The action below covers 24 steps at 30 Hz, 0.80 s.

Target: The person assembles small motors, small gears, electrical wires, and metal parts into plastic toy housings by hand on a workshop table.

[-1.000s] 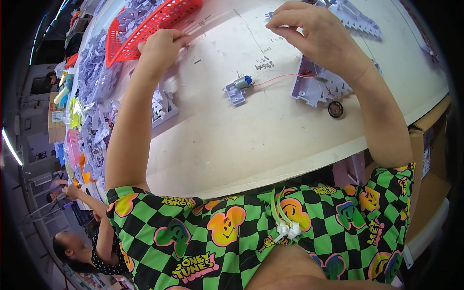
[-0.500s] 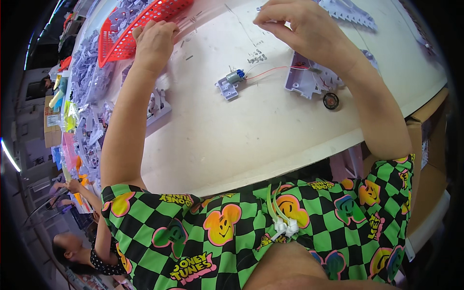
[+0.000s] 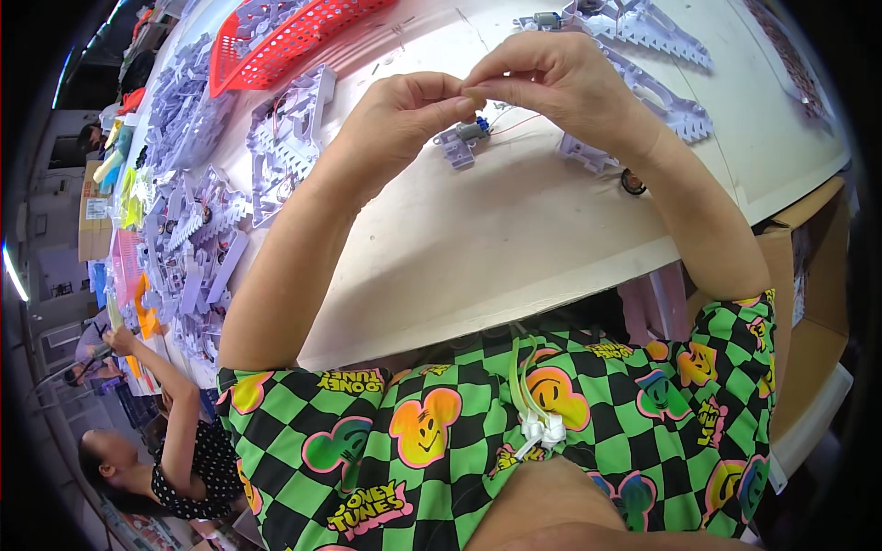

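One bare left hand [image 3: 397, 121], one bare right hand [image 3: 571, 90]: meeting, each grip pinched closed; contents, if any, indistinguishable. Beneath, on smooth white tabletop [image 3: 432, 257]: silver cylindrical motor [image 3: 471, 133], blue-ended, on pale-lilac plastic bracket [image 3: 457, 154]. Left: red perforated plastic basket [image 3: 308, 44]. Right: toothed lilac plastic frame [image 3: 684, 121], partly behind right hand.

a co-worker [image 3: 188, 464] in a black dotted top is seen at lower left, one arm raised. at far left, a glowing light tube [image 3: 15, 273] is caught, while a brown carton [image 3: 94, 241], a yellow-green bag [image 3: 131, 204], a pink mesh basket [image 3: 127, 262] and an orange piece [image 3: 144, 312] are clustered nearby. an open cardboard box [image 3: 830, 321] is pictured at right, pink cloth [image 3: 650, 308] to its left.
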Tool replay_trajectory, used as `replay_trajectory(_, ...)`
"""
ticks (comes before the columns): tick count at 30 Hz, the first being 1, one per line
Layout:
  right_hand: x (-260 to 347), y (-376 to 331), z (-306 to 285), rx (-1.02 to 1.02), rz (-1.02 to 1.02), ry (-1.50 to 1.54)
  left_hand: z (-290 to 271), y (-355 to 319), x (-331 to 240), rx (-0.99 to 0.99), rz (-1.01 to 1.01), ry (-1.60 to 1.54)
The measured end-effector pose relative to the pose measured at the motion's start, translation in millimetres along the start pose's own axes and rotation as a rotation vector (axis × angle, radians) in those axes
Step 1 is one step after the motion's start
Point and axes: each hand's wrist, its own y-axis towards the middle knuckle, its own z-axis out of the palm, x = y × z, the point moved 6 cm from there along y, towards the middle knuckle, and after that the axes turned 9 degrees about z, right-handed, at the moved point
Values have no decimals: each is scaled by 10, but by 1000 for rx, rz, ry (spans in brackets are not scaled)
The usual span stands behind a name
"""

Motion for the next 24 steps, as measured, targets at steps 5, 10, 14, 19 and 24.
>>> replay_trajectory(5, 16, -52, -14, 62, -17, -145, 12, 34, 80, 41, -121, -163)
replay_trajectory(10, 23, -10, -23, -14, -84, -231, -743, 174, 106, -366, 103, 707)
replay_trajectory(14, 71, -38, -104, -78, -106, -321, -700, 339, 259, -257, 30, 1499)
replay_trajectory(19, 114, 29, -2, -54, -166, -370, -796, 356, 219, -248, 79, 1728)
replay_trajectory(24, 125, -44, 111, 22, -185, -399, -623, 453, 84, -365, 319, 1656)
